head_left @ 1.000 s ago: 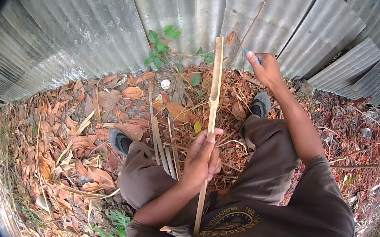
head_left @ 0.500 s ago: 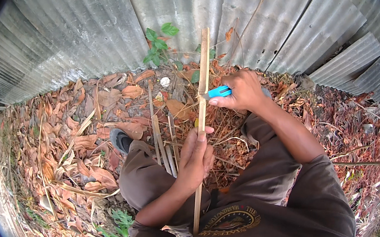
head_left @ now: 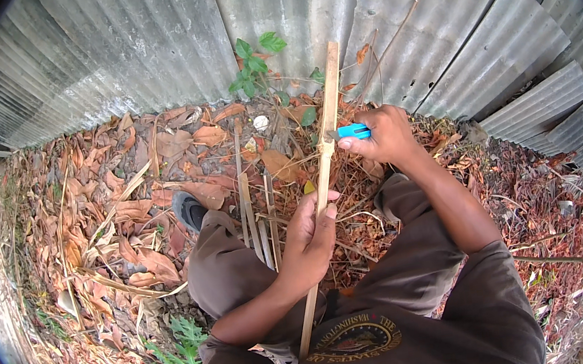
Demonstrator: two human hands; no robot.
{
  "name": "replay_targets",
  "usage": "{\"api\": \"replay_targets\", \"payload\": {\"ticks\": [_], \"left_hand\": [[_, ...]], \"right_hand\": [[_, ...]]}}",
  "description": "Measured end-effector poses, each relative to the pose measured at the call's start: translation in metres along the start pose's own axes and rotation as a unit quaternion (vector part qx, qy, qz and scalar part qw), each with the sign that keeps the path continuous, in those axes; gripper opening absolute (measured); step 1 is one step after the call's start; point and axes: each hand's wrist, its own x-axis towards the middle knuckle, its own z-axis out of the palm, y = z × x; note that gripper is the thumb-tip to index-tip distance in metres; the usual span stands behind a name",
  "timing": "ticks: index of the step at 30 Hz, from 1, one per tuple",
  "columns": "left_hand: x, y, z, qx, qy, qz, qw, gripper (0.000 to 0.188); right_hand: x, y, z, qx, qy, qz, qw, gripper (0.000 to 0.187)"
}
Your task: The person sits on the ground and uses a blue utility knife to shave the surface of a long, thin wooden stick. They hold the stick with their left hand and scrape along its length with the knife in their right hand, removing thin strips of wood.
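Note:
A long, pale bamboo strip [head_left: 331,99] slants from against my shirt up toward the metal fence. My left hand [head_left: 307,242] is closed round its middle, thumb on top. Beyond it, my right hand [head_left: 382,134] grips a blue utility knife [head_left: 353,132]. The knife's blade meets the right side of the strip, just above a rough, frayed node [head_left: 326,147]. My right fingers curl over the handle and hide part of it.
Several cut bamboo strips [head_left: 245,195] lie on dry leaves [head_left: 162,265] by my left shoe [head_left: 188,209]. A corrugated metal fence [head_left: 141,47] curves across the far side. A small green plant [head_left: 247,70] grows at its foot. My bent knees flank the strip.
The blade has shifted from the node to slightly above it along the strip. The strip has turned, showing a broader face, and my left hand has moved a little to the right.

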Motion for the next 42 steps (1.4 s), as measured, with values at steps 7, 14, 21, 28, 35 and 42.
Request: {"api": "replay_targets", "payload": {"ticks": [7,14,21,28,35,42], "left_hand": [[-0.005,-0.005,-0.001,-0.025,-0.012,-0.019,0.999,0.025],[-0.01,-0.005,-0.005,-0.04,-0.017,-0.038,0.998,0.024],[-0.012,-0.002,0.004,-0.078,-0.037,-0.053,0.995,0.022],[-0.007,-0.006,-0.002,-0.091,-0.045,-0.044,0.994,0.023],[-0.013,-0.012,0.008,-0.096,-0.059,-0.068,0.991,0.024],[-0.012,-0.016,0.018,-0.089,-0.098,-0.095,0.987,0.025]], "right_hand": [[0.006,0.012,0.005,-0.007,-0.024,0.076,0.997,0.069],[0.006,0.009,0.01,-0.045,-0.017,0.025,0.999,0.071],[0.024,0.028,0.003,0.002,0.045,0.073,0.996,0.068],[0.001,0.018,0.018,0.002,-0.002,0.038,0.999,0.069],[0.02,0.054,0.009,0.011,0.069,0.086,0.994,0.069],[0.026,0.098,-0.005,-0.063,0.127,0.133,0.981,0.071]]}}
